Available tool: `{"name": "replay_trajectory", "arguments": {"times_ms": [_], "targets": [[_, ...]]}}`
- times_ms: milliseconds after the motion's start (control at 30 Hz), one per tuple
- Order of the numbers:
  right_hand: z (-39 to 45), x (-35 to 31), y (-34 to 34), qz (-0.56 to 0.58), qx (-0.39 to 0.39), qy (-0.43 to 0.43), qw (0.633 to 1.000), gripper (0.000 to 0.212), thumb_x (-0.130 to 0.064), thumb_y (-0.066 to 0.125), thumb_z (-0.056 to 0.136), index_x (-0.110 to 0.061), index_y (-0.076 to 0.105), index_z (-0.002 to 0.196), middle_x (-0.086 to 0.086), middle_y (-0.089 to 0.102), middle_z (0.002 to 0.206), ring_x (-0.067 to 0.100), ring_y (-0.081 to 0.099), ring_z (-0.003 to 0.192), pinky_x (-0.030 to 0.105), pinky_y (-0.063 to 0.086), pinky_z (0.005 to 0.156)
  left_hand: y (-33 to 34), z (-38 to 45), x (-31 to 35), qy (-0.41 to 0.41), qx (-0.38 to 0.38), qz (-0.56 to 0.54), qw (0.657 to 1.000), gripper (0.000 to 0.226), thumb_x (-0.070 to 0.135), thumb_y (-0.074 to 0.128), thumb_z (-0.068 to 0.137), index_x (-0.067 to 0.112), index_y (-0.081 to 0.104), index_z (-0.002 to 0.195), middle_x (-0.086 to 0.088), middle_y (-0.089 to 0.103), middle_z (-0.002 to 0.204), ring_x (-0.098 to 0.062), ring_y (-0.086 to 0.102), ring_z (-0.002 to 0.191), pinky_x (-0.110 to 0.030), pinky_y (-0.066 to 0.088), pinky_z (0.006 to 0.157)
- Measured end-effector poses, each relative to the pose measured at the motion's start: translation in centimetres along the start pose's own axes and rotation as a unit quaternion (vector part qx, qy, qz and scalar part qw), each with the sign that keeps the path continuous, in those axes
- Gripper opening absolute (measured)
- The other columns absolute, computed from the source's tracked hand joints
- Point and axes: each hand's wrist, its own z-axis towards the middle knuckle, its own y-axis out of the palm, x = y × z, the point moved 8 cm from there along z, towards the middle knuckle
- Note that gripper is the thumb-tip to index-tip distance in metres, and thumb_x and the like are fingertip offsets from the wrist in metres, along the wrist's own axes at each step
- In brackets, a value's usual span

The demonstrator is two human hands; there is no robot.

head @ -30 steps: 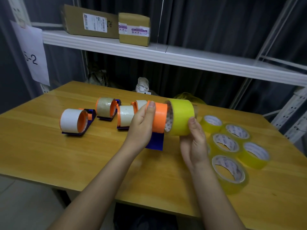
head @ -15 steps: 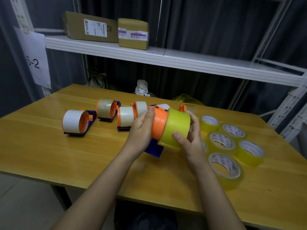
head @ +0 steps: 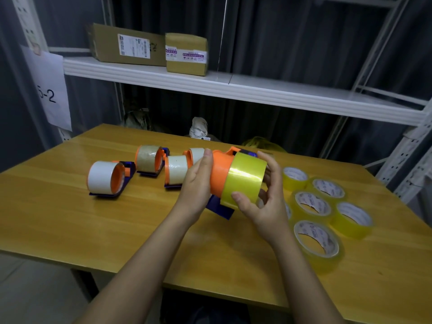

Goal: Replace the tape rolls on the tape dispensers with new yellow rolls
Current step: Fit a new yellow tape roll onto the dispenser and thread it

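Observation:
My left hand (head: 198, 183) grips the orange drum of a blue-and-orange tape dispenser (head: 219, 174), lifted above the wooden table (head: 70, 218). A yellow tape roll (head: 244, 181) sits partway over the drum's right end, and my right hand (head: 266, 199) holds it with thumb and fingers curled round its rim. Several more dispensers stand at the left with pale rolls on them: one at the far left (head: 106, 178), one behind it (head: 149, 159), and one near my left hand (head: 176, 169). Several new yellow rolls (head: 313, 204) lie flat at the right.
A white shelf (head: 233, 90) above the table's far edge carries two cardboard boxes (head: 187, 53). A paper sign (head: 50, 90) hangs on the rack post at left. White rack uprights (head: 406, 164) stand beside the table's right end.
My right hand has pushed the yellow roll leftward over the end of the orange drum; a second ago the roll was just off the drum's end.

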Motion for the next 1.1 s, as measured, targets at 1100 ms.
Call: {"name": "replay_trajectory", "arguments": {"times_ms": [1100], "targets": [[0.6, -0.6, 0.9, -0.012, -0.036, -0.020, 0.999, 0.066, -0.047, 0.072, 0.072, -0.056, 0.036, 0.128, 0.005, 0.033, 0.143, 0.026, 0.044, 0.127, 0.033, 0.055, 0.085, -1.0, 0.6, -1.1, -0.004, 0.004, -0.027, 1.000, 0.044, 0.048, 0.032, 0.091, 0.023, 0.057, 0.117, 0.000, 0.065, 0.095, -0.003, 0.066, 0.078, -0.017, 0.051, 0.066]]}}
